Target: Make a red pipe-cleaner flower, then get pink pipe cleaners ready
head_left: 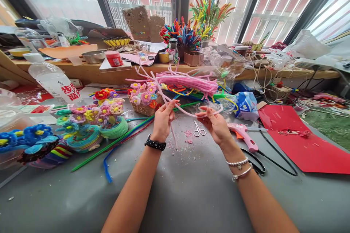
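Pale pink pipe cleaners (162, 94) are pinched in my left hand (163, 119), their long ends rising up and left and one end hanging below. My right hand (214, 125) has its fingers closed on a pale pink stem that runs across from the left hand and curves up at its tip. Behind both hands lies a thick bundle of pink pipe cleaners (188, 81). Small scissors (199, 128) rest on the grey table between the hands, beside pink fuzz scraps (188, 135). A pink glue gun (244, 136) lies right of my right hand.
Pipe-cleaner flower baskets (87, 138) stand at the left, near a water bottle (51, 80). Green stems (115, 143) cross the table's left side. Red sheets (303, 152) and a black cord (283, 163) lie right. A cluttered wooden shelf (153, 68) runs along the back.
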